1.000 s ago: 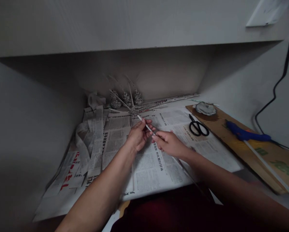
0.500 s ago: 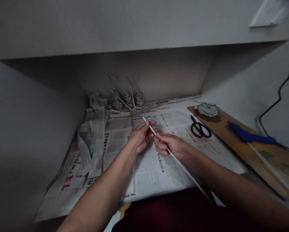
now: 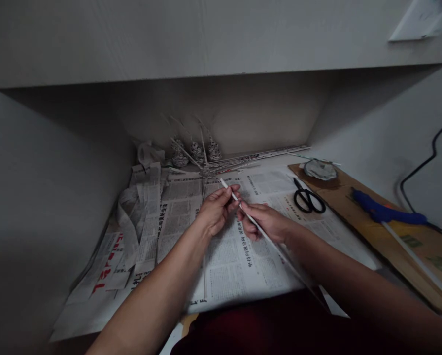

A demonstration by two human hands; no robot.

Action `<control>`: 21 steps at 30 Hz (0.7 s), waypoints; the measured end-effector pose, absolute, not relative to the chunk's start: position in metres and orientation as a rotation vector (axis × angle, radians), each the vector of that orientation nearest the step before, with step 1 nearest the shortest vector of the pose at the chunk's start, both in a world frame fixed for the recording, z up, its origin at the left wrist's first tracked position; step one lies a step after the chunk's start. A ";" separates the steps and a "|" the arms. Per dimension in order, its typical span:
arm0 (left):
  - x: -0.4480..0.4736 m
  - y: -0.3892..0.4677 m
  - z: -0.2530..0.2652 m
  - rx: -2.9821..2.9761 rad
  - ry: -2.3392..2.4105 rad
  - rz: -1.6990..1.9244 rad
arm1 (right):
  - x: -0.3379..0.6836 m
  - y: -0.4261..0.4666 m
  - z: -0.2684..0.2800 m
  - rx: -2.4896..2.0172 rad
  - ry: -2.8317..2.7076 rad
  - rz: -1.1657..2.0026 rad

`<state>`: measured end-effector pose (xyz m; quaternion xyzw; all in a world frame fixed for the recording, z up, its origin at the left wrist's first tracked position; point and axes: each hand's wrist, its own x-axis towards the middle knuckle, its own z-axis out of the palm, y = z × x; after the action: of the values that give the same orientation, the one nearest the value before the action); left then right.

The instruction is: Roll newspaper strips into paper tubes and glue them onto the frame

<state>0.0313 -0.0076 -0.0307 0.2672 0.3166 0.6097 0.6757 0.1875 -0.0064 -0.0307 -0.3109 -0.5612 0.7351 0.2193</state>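
While the left hand (image 3: 217, 211) pinches the slim paper rod (image 3: 259, 229) near its tip at the centre of the frame, the right hand (image 3: 268, 222), just beside it, pinches farther down, the rod's tail slanting to lower right. Light, even finger pressure should keep it straight and uncrushed. Against a second ago, more rod shows along the right hand; the black-handled scissors (image 3: 305, 199) sit slightly farther right.
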 end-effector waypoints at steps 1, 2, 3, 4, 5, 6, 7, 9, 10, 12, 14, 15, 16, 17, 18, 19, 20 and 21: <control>0.031 -0.007 -0.031 0.602 0.721 1.380 | 0.187 -0.006 -0.031 -0.916 -1.626 1.924; 0.031 -0.007 -0.032 0.605 0.731 1.386 | 0.187 -0.006 -0.032 -0.959 -1.684 1.824; 0.031 -0.007 -0.033 0.607 0.740 1.389 | 0.186 -0.006 -0.033 -0.976 -1.710 1.768; 0.031 -0.007 -0.033 0.609 0.745 1.388 | 0.186 -0.006 -0.035 -0.966 -1.701 1.773; 0.031 -0.007 -0.033 0.609 0.747 1.384 | 0.186 -0.006 -0.036 -0.932 -1.657 1.835; 0.031 -0.007 -0.033 0.611 0.745 1.375 | 0.186 -0.006 -0.038 -0.885 -1.597 1.931; 0.031 -0.007 -0.033 0.612 0.742 1.367 | 0.187 -0.006 -0.039 -0.840 -1.545 2.027; 0.032 -0.008 -0.032 0.614 0.744 1.355 | 0.191 -0.002 -0.040 -0.820 -1.554 2.130; 0.032 -0.008 -0.032 0.614 0.751 1.353 | 0.193 0.001 -0.039 -0.859 -1.629 2.088; 0.033 -0.008 -0.032 0.602 0.784 1.364 | 0.196 0.009 -0.035 -0.976 -1.817 1.762; 0.034 -0.007 -0.033 0.586 0.827 1.377 | 0.194 0.018 -0.027 -1.047 -1.893 1.309; 0.036 -0.008 -0.034 0.580 0.844 1.382 | 0.192 0.023 -0.022 -1.060 -1.887 1.138; 0.037 -0.008 -0.035 0.581 0.854 1.385 | 0.188 0.026 -0.018 -1.068 -1.883 1.021; 0.039 -0.008 -0.036 0.590 0.854 1.384 | 0.183 0.029 -0.013 -1.079 -1.895 0.937; 0.041 -0.008 -0.036 0.604 0.849 1.380 | 0.178 0.030 -0.010 -1.089 -1.924 0.854; 0.042 -0.009 -0.037 0.617 0.847 1.378 | 0.172 0.031 -0.007 -1.094 -1.963 0.763; 0.044 -0.010 -0.037 0.628 0.851 1.376 | 0.167 0.031 -0.005 -1.096 -2.005 0.666; 0.045 -0.010 -0.037 0.634 0.859 1.373 | 0.162 0.032 -0.005 -1.098 -2.040 0.582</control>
<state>0.0450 -0.0100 -0.0375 0.2785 0.3774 0.6031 0.6452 0.1622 0.0318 -0.0051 -0.4275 -0.7942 0.2267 0.3676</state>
